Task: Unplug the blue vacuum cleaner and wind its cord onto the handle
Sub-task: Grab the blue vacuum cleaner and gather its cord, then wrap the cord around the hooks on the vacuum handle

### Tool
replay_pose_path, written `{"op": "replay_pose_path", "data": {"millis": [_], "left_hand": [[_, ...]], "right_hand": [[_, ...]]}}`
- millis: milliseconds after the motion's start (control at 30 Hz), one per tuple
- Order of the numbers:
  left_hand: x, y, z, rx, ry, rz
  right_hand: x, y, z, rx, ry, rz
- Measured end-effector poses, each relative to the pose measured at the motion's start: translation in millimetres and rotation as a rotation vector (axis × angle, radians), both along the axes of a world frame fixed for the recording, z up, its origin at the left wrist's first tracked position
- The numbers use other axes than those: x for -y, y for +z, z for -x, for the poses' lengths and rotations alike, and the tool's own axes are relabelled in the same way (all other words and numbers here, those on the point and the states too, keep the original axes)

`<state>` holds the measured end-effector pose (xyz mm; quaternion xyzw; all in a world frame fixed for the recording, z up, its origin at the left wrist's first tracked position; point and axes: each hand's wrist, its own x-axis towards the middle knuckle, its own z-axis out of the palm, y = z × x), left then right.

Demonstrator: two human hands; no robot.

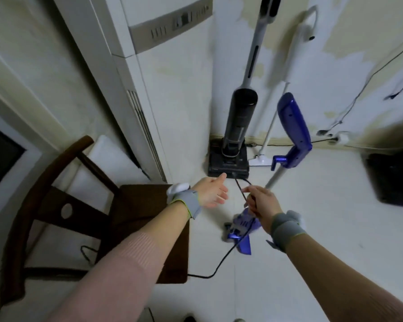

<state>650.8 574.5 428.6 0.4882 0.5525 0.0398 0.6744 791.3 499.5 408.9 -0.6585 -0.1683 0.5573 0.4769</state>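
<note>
The blue vacuum cleaner stands on the pale floor, its blue handle (293,131) tilted toward me at centre right and its blue floor head (240,231) below my right hand. A blue cord hook (278,160) juts out under the handle. The black cord (228,252) runs from the floor at lower centre up into a loop (241,184) above my right hand. My right hand (262,202) is closed around the cord. My left hand (213,191) hovers just left of the loop, fingers spread, holding nothing. The plug is not visible.
A dark wooden chair (63,210) stands at lower left, close to my left arm. A black upright cleaner (239,126) and a white stick cleaner (286,77) lean in the corner behind. A tall white appliance (163,66) fills the left. Wires hang on the right wall (370,75); a dark box (393,180) sits at right.
</note>
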Motion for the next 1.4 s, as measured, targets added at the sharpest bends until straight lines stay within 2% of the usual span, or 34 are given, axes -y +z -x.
{"op": "replay_pose_path", "data": {"millis": [200, 367, 467, 567, 667, 833, 933, 1033, 1100, 1267, 1400], "left_hand": [[22, -20, -78, 0.061, 0.01, 0.106], [26, -17, -110, 0.255, 0.312, 0.161], [5, -7, -115, 0.147, 0.243, -0.011], [-19, 1, -108, -0.047, 0.09, -0.226], [-33, 9, -99, -0.036, 0.107, -0.257], [-41, 24, -97, -0.087, 0.036, -0.342], [-30, 28, -112, -0.007, 0.029, -0.257], [-20, 27, -127, 0.161, 0.074, -0.126], [-18, 25, -132, 0.178, 0.078, -0.1], [-20, 25, -134, 0.24, 0.179, 0.024], [-24, 31, -128, 0.281, 0.087, 0.121]], "right_hand": [[53, -5, -34, -0.024, 0.103, -0.055], [65, -7, -56, 0.085, 0.212, 0.042], [46, -9, -82, 0.331, 0.088, 0.054], [19, 10, -106, 0.398, -0.06, -0.085], [-6, 44, -123, 0.379, 0.045, -0.251], [-29, 58, -138, 0.515, 0.232, -0.23], [-34, 62, -139, 0.592, 0.304, -0.239], [-37, 63, -143, 0.642, 0.34, -0.21], [-38, 63, -147, 0.657, 0.346, -0.2], [-39, 60, -144, 0.598, 0.335, -0.226], [-42, 55, -141, 0.546, 0.316, -0.2]]}}
